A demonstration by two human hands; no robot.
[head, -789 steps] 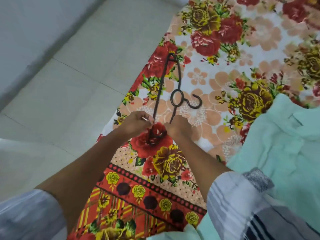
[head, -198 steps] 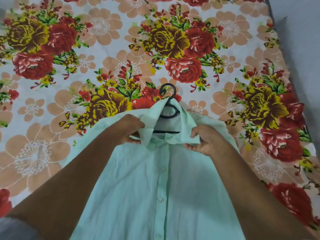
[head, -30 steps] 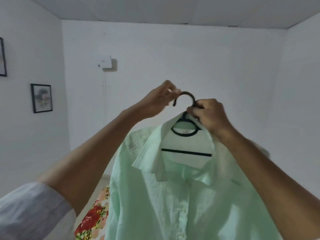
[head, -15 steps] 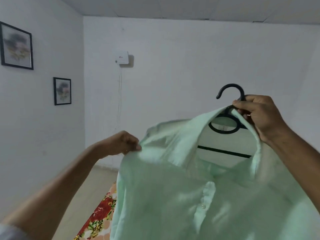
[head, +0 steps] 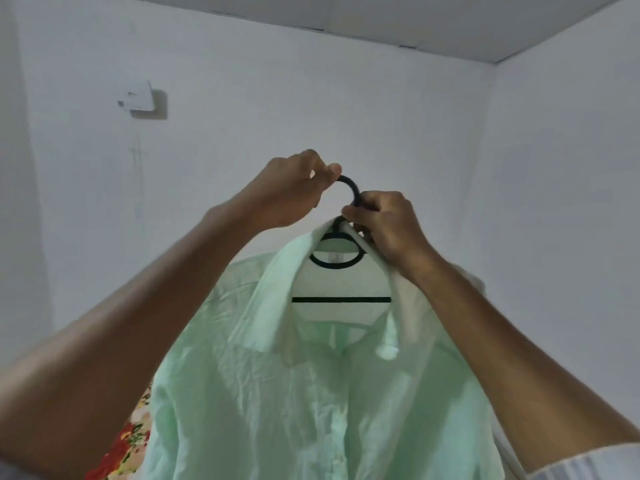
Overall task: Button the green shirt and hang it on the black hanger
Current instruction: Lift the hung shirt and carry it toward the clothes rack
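Now green shirt on black hanger

There was one view only, from the wearer's head. It faced forward and tilted upward toward the white wall and ceiling, with both raised forearms close below the lens and the green shirt filling the near lower frame.
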